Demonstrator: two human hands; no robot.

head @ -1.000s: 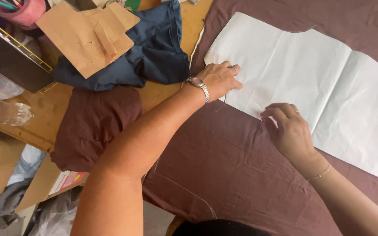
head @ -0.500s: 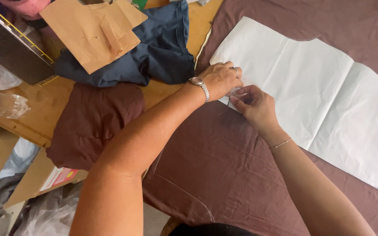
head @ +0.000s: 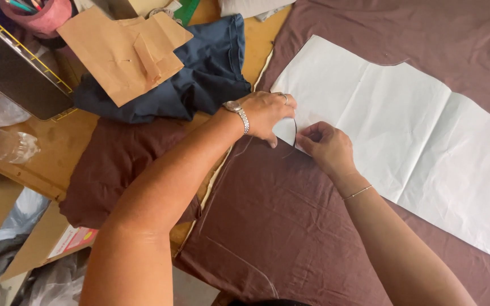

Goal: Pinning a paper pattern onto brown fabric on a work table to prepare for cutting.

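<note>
A white paper pattern [head: 404, 130] lies on brown fabric [head: 290, 226] spread over the table. My left hand [head: 265, 116], with a metal watch on its wrist, curls over the pattern's near-left corner and holds it down. My right hand [head: 324, 147] sits just to its right, fingers pinched together on the pattern's lower edge. I cannot tell whether they also hold something small. A thin dark curve shows between the two hands. Faint pale lines mark the brown fabric below the corner.
Left of the fabric on the wooden table [head: 46, 161] are a folded brown cloth [head: 120, 170], a dark blue cloth [head: 211, 73] under tan paper pieces [head: 120, 51], a plastic bottle [head: 1, 144], a dark flat panel in a yellow wire rack [head: 18, 73] and a pink pen cup [head: 43, 17].
My right hand has slid left along the pattern's lower edge until it is beside my left hand. My left hand has stayed on the corner.
</note>
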